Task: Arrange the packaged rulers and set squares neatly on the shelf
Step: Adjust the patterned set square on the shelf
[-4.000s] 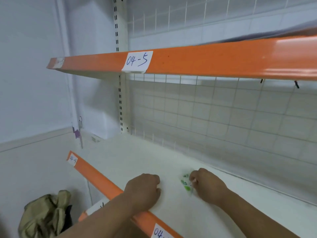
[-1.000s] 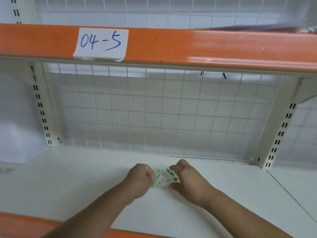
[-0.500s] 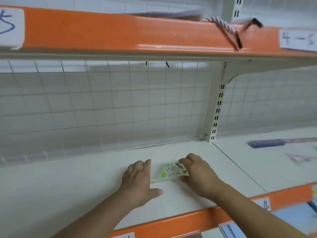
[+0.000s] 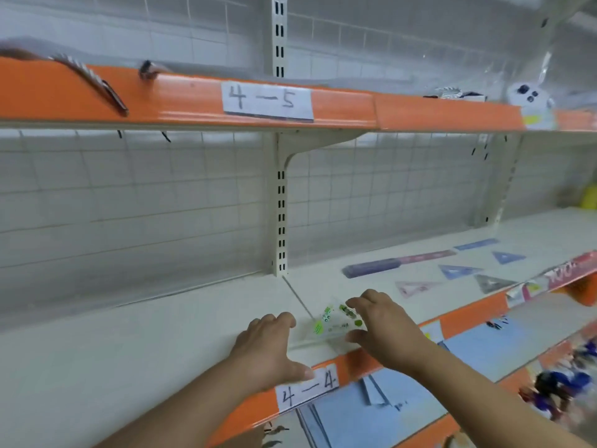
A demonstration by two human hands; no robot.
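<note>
A small clear packet with green print, a packaged set square (image 4: 332, 322), lies low over the white shelf (image 4: 155, 337) near the seam between two bays. My right hand (image 4: 382, 329) pinches its right end, fingers on top and thumb below. My left hand (image 4: 269, 345) sits just left of the packet with relaxed fingers and the thumb spread over the shelf's front edge, holding nothing. Further right on the same shelf lie a long purple packaged ruler (image 4: 397, 264), a pink set square (image 4: 416, 287), a blue set square (image 4: 458, 271) and a grey one (image 4: 492, 282).
The orange front lip carries a label "4-4" (image 4: 307, 389). An upright post (image 4: 281, 205) stands at the back between the bays, with wire mesh behind. The upper orange shelf, labelled "4-5" (image 4: 268, 100), overhangs. Blue packets lie on the shelf below (image 4: 355, 412).
The view has swung to the right along the shelf. Both hands and the green-printed packet have shifted right, up to the seam. My left hand went from a fist to relaxed fingers.
</note>
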